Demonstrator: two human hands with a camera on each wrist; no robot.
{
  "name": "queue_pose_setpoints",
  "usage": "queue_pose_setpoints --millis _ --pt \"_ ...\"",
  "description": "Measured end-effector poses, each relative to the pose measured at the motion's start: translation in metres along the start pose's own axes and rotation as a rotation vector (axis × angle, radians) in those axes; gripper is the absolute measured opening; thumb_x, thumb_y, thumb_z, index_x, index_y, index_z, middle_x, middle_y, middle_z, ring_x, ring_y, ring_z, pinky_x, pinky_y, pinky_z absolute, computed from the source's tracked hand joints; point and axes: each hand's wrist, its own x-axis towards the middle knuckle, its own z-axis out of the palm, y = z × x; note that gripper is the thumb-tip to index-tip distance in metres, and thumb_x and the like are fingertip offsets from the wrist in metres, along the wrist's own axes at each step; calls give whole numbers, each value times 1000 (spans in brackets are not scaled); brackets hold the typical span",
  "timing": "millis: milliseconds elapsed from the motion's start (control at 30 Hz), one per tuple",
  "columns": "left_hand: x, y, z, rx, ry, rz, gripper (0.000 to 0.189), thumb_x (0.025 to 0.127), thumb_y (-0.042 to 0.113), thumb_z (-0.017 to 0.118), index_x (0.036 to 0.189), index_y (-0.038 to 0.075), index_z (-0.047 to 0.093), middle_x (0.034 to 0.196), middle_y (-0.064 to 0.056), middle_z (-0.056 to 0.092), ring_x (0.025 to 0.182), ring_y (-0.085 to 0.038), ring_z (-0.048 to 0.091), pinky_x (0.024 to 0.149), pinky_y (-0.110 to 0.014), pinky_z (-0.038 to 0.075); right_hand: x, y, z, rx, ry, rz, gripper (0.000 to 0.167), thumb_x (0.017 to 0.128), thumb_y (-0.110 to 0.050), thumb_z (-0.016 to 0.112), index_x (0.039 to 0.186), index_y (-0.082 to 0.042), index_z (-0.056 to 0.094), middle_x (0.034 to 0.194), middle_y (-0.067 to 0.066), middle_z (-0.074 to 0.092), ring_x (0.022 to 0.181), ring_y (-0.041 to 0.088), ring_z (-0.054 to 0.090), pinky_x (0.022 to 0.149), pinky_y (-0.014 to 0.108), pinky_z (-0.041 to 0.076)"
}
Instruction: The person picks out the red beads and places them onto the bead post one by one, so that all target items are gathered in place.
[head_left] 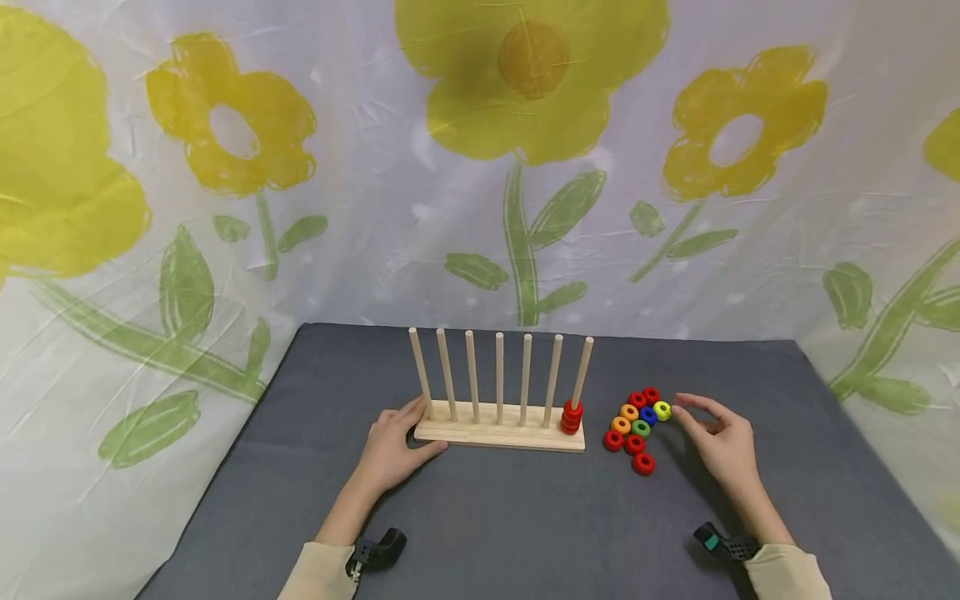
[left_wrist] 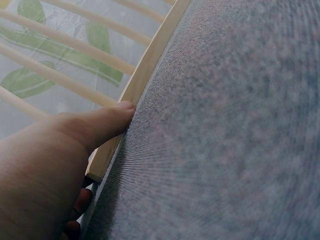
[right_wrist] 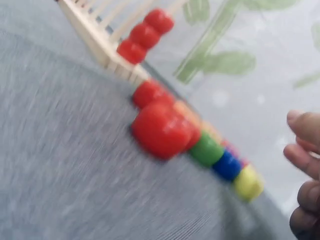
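Note:
A wooden peg stand (head_left: 487,435) with a row of several upright dowels stands on the table. Red beads (head_left: 571,418) are stacked low on its rightmost dowel. My left hand (head_left: 386,448) grips the stand's left end, the thumb (left_wrist: 107,122) along the front edge and the other fingers round the end, partly hidden. Right of the stand lies a loose cluster of beads: several red, a pair of orange, one green (head_left: 641,428), one blue (head_left: 647,416) and one yellow (head_left: 662,411). Beside the yellow bead is my right hand (head_left: 723,442), fingers loosely bent, holding nothing.
A dark grey cloth covers the table (head_left: 525,517). Behind it hangs a pale curtain (head_left: 360,208) printed with yellow flowers. The nearest loose red bead (head_left: 642,464) lies apart from the cluster. The right wrist view is blurred.

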Motion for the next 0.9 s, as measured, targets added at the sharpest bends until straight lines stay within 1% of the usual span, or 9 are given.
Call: queue_pose_setpoints --millis 67,100,233,333,467,567,700,800,900 --pt "-1 -1 1 -2 -12 -14 88 86 51 79 156 9 43 155 -12 44 125 -37 45 98 -58 34 -1 7 3 -11 -3 8 30 96 -24 75 119 -5 74 111 4 73 42 12 46 41 29 34" --pt "-1 -1 1 -4 -13 -17 88 86 51 79 156 9 43 155 -12 44 126 -37 45 98 -58 34 -1 10 4 -17 1 10 29 96 -25 75 119 -6 75 111 5 73 41 12 43 41 29 35" --pt "0 0 1 -11 5 -6 88 86 50 80 155 8 44 155 -12 45 124 -37 45 97 -58 35 -2 15 6 -42 28 -5 28 96 -25 75 117 -6 75 109 4 73 40 10 42 42 27 34" --pt "0 0 0 -13 8 -1 89 85 50 80 155 8 45 154 -13 45 123 -37 46 97 -57 35 1 18 6 -59 56 -2 27 96 -23 75 116 -5 76 106 2 73 41 11 47 42 26 36" --pt "-1 0 -1 -11 -11 -15 89 85 49 81 155 9 43 155 -12 44 123 -36 45 99 -57 35 11 27 6 -89 79 16 27 95 -22 76 116 -5 76 106 5 74 50 10 59 45 22 39" --pt "-1 -1 -1 -13 -4 -13 89 85 49 80 155 8 44 155 -12 44 123 -36 45 99 -58 35 23 32 6 -105 46 -7 31 95 -23 77 119 -4 75 111 11 73 52 9 59 46 21 39" --pt "-1 -1 0 -14 1 -3 89 86 51 79 155 9 44 155 -11 44 123 -36 46 98 -57 35 37 37 7 -117 -16 -56 34 94 -23 77 122 -2 73 114 15 72 47 11 50 45 23 37" --pt "-1 -2 1 -8 -8 -2 88 86 51 79 155 9 44 155 -11 44 123 -36 46 98 -57 35 40 38 7 -130 -31 -63 34 94 -22 77 121 -2 73 113 16 72 45 11 46 45 24 36" --pt "-1 -2 1 -6 -4 3 88 86 49 80 155 8 45 155 -12 45 123 -36 46 98 -57 35 38 38 7 -148 -34 -58 33 94 -22 77 120 -2 74 112 16 72 45 10 41 44 26 33"
